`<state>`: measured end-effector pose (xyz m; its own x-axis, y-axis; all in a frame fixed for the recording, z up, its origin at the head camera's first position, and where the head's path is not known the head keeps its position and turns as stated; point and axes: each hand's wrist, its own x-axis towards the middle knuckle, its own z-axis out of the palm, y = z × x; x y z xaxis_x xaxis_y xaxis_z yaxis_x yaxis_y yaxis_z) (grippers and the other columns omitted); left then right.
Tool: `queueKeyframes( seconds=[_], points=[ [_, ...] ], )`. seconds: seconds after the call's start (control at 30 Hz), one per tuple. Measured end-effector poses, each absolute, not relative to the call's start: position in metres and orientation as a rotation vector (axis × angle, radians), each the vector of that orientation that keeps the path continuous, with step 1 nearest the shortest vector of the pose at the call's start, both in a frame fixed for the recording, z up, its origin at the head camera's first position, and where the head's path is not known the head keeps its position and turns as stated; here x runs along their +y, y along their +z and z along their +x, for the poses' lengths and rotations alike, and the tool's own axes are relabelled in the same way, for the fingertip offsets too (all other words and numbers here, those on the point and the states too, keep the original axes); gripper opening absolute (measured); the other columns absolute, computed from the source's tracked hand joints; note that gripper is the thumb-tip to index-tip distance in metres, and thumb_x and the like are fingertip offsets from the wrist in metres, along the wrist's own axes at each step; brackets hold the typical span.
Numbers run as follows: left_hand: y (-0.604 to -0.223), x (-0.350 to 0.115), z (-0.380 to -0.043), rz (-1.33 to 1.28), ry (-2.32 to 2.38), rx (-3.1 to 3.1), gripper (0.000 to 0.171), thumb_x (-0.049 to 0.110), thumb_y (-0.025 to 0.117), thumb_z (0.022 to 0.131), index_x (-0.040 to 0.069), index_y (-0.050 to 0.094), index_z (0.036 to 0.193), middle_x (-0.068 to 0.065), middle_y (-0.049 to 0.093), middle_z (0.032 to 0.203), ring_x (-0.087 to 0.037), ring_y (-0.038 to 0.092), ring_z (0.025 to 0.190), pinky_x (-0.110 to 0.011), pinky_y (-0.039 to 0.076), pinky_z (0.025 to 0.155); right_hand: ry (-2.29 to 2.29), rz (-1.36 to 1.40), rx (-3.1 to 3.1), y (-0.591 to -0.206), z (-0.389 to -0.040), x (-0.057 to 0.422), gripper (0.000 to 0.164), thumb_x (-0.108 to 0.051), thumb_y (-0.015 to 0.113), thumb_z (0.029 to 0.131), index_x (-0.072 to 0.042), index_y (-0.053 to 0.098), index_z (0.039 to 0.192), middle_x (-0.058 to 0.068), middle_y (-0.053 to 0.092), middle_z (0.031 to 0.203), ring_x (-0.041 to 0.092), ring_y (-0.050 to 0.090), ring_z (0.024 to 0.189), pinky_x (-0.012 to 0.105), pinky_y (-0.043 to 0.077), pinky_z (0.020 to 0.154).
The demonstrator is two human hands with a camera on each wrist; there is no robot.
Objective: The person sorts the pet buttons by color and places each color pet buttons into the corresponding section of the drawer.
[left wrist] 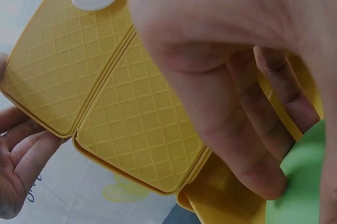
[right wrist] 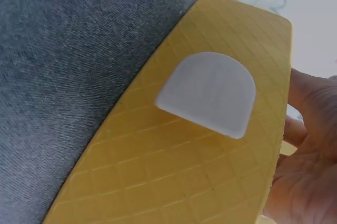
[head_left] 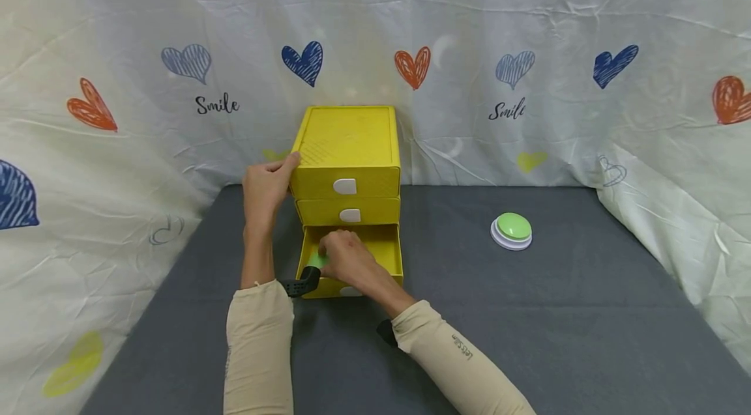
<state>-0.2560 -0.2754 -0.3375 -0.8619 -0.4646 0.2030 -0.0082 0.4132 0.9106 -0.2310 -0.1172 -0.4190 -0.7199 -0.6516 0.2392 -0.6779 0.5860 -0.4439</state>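
Note:
A yellow drawer unit (head_left: 346, 182) with three drawers stands at the back, its bottom drawer (head_left: 384, 247) pulled out. My left hand (head_left: 266, 190) holds the unit's upper left front corner, thumb at the top edge and fingers along the side. Inside the bottom drawer, my right hand (head_left: 350, 257) has its fingers curled at a smooth, rounded green object (left wrist: 300, 174), whose kind I cannot tell. In the right wrist view, the right hand (right wrist: 310, 150) shows behind the drawer's front, which bears a white handle (right wrist: 210, 95).
A green push button (head_left: 514, 226) on a white base sits on the dark grey tabletop (head_left: 557, 311), to the right of the unit. Behind the table hangs a white curtain (head_left: 457, 17) printed with hearts. Black wrist straps show at both sleeves.

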Motion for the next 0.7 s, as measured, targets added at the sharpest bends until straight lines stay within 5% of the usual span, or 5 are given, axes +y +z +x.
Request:
queueKeyframes(
  seconds=[0.33,0.53,0.7],
  points=[
    [-0.337,-0.276,-0.256,0.407,-1.463,-2.238,0.060,0.065,0.061,0.073,0.009,0.057,0.052,0.006,0.029,0.035,-0.016,0.034,0.037,-0.033,0.042,0.047,0.818,1.266,-2.833,-0.414,-0.229,-0.108,0.020,-0.020,0.065,0.086,-0.008,0.070,0.100,0.001,0.065,0.093,0.009,0.051,0.069,0.018,0.039,0.059],
    [-0.336,-0.274,-0.257,0.429,-1.451,-2.254,0.057,0.065,0.060,0.072,0.011,0.062,0.055,0.006,0.032,0.035,-0.018,0.043,0.041,-0.033,0.045,0.050,0.951,1.189,-2.873,-0.406,-0.229,-0.094,0.025,-0.024,0.063,0.087,-0.010,0.068,0.108,0.000,0.064,0.105,0.009,0.056,0.077,0.018,0.042,0.061],
    [-0.337,-0.276,-0.258,0.427,-1.449,-2.249,0.058,0.065,0.061,0.072,0.012,0.054,0.049,0.007,0.026,0.035,-0.015,0.033,0.036,-0.033,0.043,0.048,1.023,1.128,-2.862,-0.393,-0.227,-0.072,0.027,-0.027,0.063,0.087,-0.012,0.067,0.109,0.000,0.064,0.107,0.009,0.057,0.075,0.021,0.045,0.065]
  ],
)
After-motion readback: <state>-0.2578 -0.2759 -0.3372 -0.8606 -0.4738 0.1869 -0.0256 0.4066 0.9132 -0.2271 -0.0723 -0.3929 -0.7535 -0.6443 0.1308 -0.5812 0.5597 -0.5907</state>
